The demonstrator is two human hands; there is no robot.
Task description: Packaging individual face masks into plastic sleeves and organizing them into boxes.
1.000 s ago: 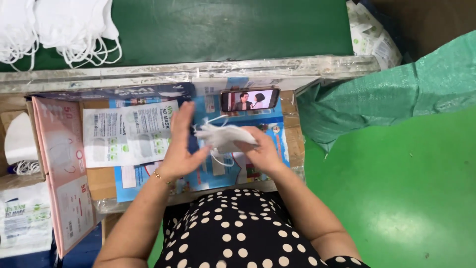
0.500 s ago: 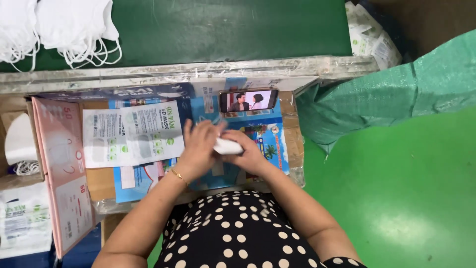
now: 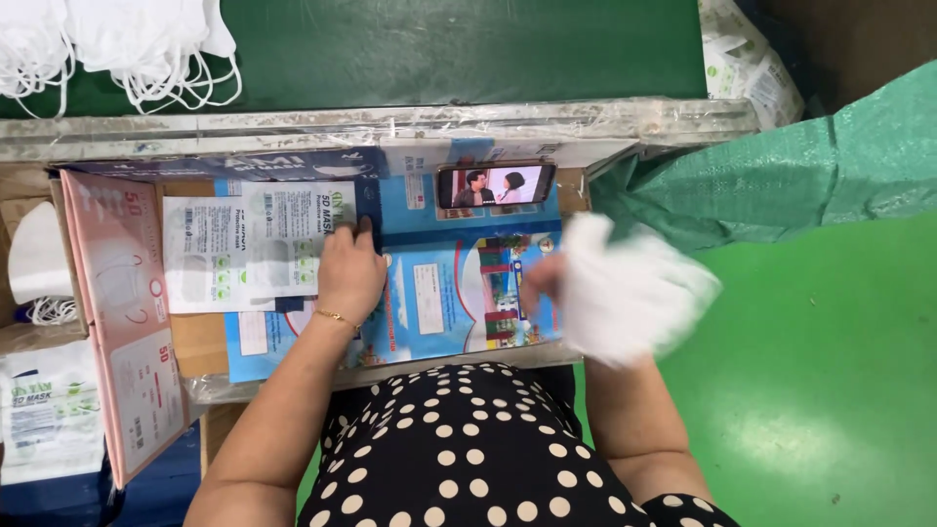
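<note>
Right hand point(image 3: 549, 285) with blurred white mask point(image 3: 632, 290) past the table's right edge point(image 3: 576, 344)

We work at a cardboard-topped bench point(image 3: 200, 342) covered by blue printed sheets point(image 3: 439, 293). Clear packaging sleeves point(image 3: 254, 244) lie under our left hand point(image 3: 349, 273), a pink box point(image 3: 122, 312) further left, and a phone point(image 3: 495, 184) beyond both hands.

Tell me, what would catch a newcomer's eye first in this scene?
Probably the blurred white face mask in the right hand, swung out over the bright green floor at the right. Next, the phone showing a video, propped at the back of the blue printed work surface, and the left hand resting on the clear printed wrappers. A heap of white masks lies top left.
</note>
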